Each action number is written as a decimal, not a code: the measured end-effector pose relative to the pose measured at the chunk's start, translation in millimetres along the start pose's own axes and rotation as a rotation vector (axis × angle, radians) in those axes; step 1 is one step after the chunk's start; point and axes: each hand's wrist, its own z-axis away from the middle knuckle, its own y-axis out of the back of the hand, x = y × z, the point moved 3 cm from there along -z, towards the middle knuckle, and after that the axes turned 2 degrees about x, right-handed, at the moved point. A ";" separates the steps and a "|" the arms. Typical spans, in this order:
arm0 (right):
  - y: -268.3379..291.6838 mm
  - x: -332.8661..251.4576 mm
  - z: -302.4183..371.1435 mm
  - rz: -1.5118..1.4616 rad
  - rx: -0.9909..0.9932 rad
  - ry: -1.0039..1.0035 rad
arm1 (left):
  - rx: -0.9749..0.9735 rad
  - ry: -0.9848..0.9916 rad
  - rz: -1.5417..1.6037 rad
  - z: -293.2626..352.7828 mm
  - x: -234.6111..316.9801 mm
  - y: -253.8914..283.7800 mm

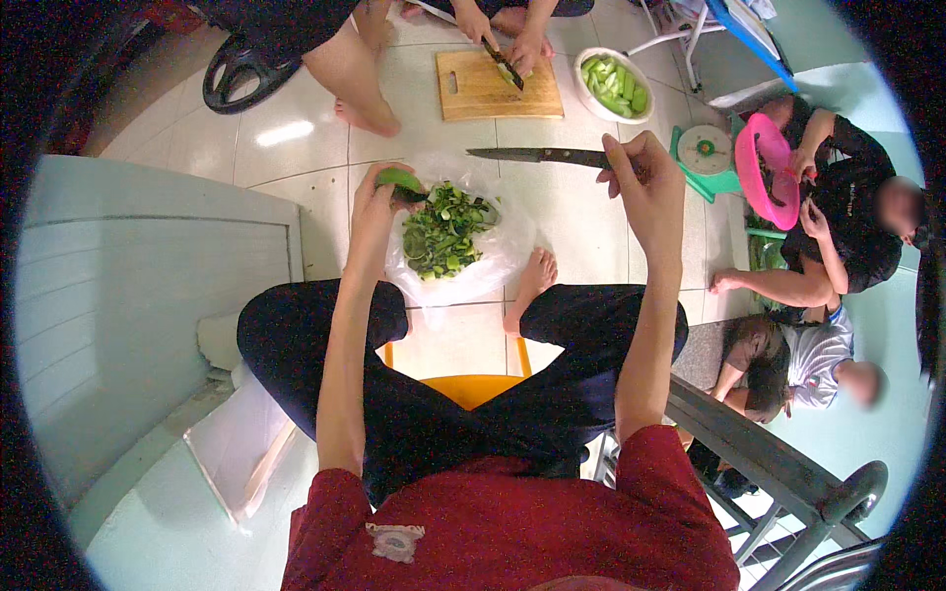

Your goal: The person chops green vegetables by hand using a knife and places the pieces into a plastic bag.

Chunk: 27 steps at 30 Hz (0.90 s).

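My left hand [376, 205] is closed around a green vegetable piece [398, 180] with pale and dark green skin; its exact kind I cannot make out. It is at the left edge of a clear plastic bag [514, 234] on the floor. Green peelings and scraps [443, 236] lie heaped in the bag. Up and to the right, my right hand [641, 172] grips a knife [537, 155] by its dark handle. The blade points left, level and apart from the vegetable piece. My fingers partly hide the handle's end.
Across from me, a person's hands cut on a wooden board [493, 103]. Beside it stands a white bowl [581, 94] of green pieces. At right are a green scale [711, 158] and a person with a pink basin [754, 172]. A metal rail [749, 443] runs lower right.
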 end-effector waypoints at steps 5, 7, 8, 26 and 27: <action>7.9 3.8 -3.1 -0.199 0.030 0.009 | 0.111 -0.018 0.112 -2.9 -1.7 9.2; 13.3 -3.2 -1.9 -0.220 0.085 0.033 | 0.127 -0.028 0.117 -1.5 1.3 9.6; 16.9 -6.4 -1.5 -0.373 0.165 0.051 | 0.142 -0.037 0.122 -0.6 2.9 9.9; -28.2 -19.6 16.8 -0.955 -0.321 -0.167 | 0.146 0.052 0.104 5.0 12.2 1.6; -30.4 -22.4 17.7 -0.953 -0.333 -0.162 | 0.148 0.047 0.104 5.0 12.4 2.0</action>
